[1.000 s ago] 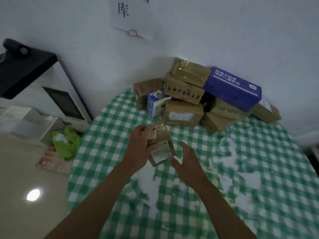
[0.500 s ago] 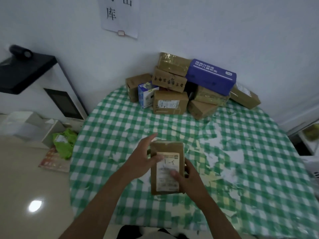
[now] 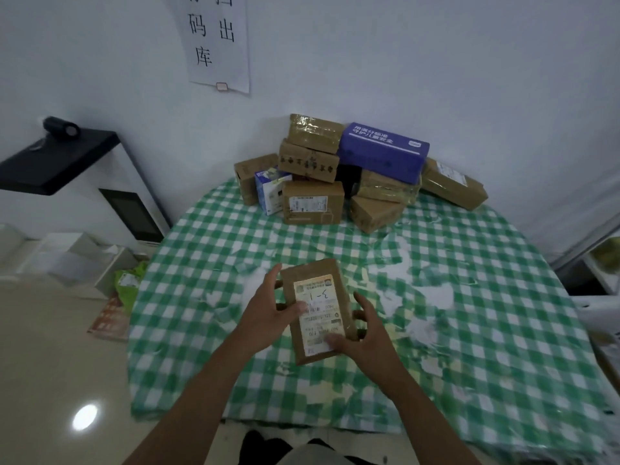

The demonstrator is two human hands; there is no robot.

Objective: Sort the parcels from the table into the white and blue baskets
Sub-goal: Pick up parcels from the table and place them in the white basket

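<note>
**Brown parcel held in both hands over the checked worktop**

The worktop (image 3: 469, 263) is round and covered with a green-and-white checked cloth, worn to white in patches. It stands against a pale wall bearing a paper notice (image 3: 218, 41) with black characters. At the far edge, against the wall, lies a pile of parcels (image 3: 313, 203): brown cartons stacked two and three high, a long blue box (image 3: 382, 151) on top, and a small white-and-blue box (image 3: 271, 189) at the left. To the left, on the glossy floor, stand a white cabinet (image 3: 134, 209) with a black top and a green bag (image 3: 129, 283).

The brown parcel (image 3: 317, 312) is near the worktop's front edge, label up. Its long axis runs away from the person, the far end leaning slightly left. The left hand (image 3: 268, 313) grips its left edge, thumb on the label; the right hand (image 3: 364, 333) holds the near right corner, thumb on the label.
</note>
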